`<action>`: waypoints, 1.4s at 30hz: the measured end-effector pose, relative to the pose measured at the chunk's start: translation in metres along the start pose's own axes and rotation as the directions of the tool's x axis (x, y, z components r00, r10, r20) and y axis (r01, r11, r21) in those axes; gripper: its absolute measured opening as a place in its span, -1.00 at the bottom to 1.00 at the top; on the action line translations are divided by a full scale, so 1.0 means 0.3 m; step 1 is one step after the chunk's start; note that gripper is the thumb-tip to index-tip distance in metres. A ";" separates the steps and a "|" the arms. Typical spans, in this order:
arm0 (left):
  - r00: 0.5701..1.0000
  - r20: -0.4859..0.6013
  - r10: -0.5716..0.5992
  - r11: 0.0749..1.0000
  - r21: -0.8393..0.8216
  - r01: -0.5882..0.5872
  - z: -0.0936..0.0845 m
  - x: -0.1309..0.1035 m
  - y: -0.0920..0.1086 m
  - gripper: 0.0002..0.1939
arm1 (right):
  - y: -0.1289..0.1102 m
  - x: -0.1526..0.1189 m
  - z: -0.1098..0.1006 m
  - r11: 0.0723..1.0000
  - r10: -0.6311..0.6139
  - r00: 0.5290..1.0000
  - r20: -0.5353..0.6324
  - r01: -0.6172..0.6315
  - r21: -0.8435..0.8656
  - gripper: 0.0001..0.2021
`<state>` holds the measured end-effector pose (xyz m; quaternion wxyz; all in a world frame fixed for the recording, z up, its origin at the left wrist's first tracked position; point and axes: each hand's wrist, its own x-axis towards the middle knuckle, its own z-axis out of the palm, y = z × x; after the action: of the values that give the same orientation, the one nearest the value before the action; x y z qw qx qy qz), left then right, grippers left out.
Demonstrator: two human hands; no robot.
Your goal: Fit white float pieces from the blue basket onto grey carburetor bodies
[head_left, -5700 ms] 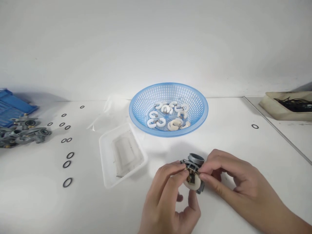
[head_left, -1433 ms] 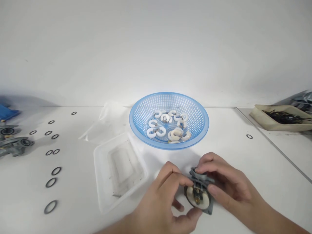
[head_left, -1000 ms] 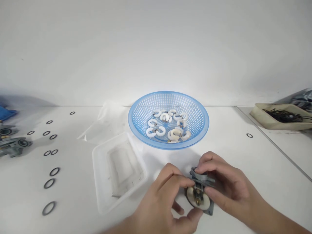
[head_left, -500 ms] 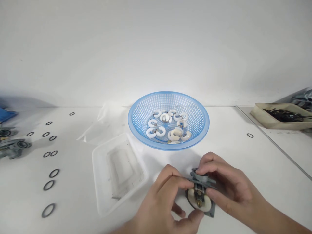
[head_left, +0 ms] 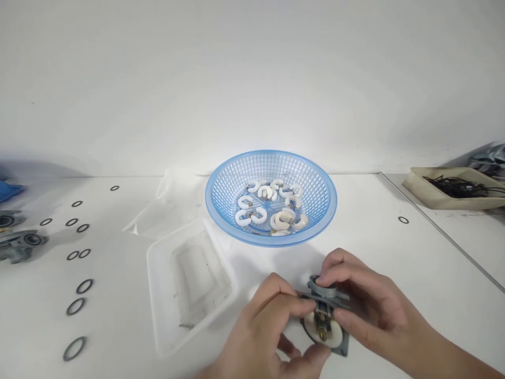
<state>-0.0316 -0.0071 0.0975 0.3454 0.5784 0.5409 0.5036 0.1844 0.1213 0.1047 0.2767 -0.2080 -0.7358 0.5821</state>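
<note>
Both hands grip a grey metal carburetor body (head_left: 329,297) low in the view, right of the middle. A white C-shaped float (head_left: 335,332) sits in its open underside, with a small brass part at its centre. My left hand (head_left: 268,326) is closed on the left side, thumb at the lower rim and index finger by the flange. My right hand (head_left: 365,300) wraps the right side, with fingers over the round grey neck and the thumb beside the float. Beyond the hands stands a blue mesh basket (head_left: 272,241) holding several white floats (head_left: 259,215).
Left of the hands lies a shallow white tray (head_left: 158,295) with small debris. Several black rings (head_left: 74,348) are scattered at left, near grey metal bodies (head_left: 19,245). At right are a single ring (head_left: 403,220) and a cream bin (head_left: 418,192) of thin black parts. A wall rises behind.
The view has shifted slightly. Both hands keep their hold on the carburetor body, and nothing has been taken up or let go.
</note>
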 end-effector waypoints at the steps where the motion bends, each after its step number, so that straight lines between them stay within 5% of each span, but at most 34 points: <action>1: 1.000 -0.001 0.004 1.000 0.000 -0.004 0.000 0.000 -0.001 -0.43 | 0.000 0.000 0.000 1.000 0.000 1.000 0.000 0.000 0.000 -0.76; 22: 0.997 0.043 -0.065 0.998 0.008 0.065 -0.022 0.014 -0.002 -0.49 | -0.021 -0.026 -0.026 0.990 0.086 0.990 0.115 -0.097 0.098 -0.66; 29: 0.998 0.033 -0.053 0.998 0.021 0.053 -0.015 0.007 0.006 -0.52 | -0.052 -0.029 -0.025 0.993 -0.034 0.990 0.135 0.049 -0.109 -0.50; 34: 0.998 0.024 -0.063 0.998 0.027 0.063 -0.011 0.010 0.003 -0.53 | -0.084 -0.015 -0.027 0.940 -0.123 0.975 0.184 0.174 -0.294 -0.16; 42: 0.998 0.018 -0.064 0.997 0.032 0.063 -0.016 0.015 0.016 -0.49 | -0.074 -0.016 -0.024 0.962 -0.102 0.988 0.119 0.128 -0.239 -0.27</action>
<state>-0.0353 -0.0042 0.1043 0.3575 0.5709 0.5635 0.4783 0.1931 0.1182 0.1268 0.2429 -0.1666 -0.8267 0.4794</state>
